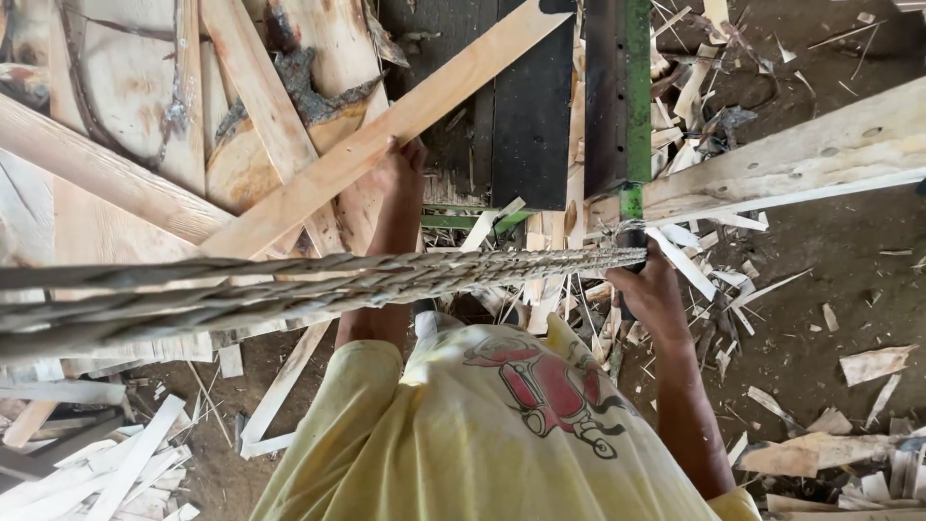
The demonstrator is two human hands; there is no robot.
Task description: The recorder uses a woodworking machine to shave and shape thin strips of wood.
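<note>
My left hand [400,172] reaches forward and grips the edge of a long pale wooden plank [453,82] that runs diagonally from lower left to upper right. My right hand [653,292] is closed around the lower part of a green metal bar [634,87], just under the spot where a thick twisted rope [318,285] is wound round it. The rope stretches from the left edge across to that bar. My yellow shirt [482,434] with a red print fills the bottom middle.
Rough slabs with bark [145,87] and crossed planks lie at the upper left. A dark metal machine bed [526,116] sits ahead. Another thick plank [801,150] lies at the right. Offcuts and splinters [830,449] litter the dirt floor on both sides.
</note>
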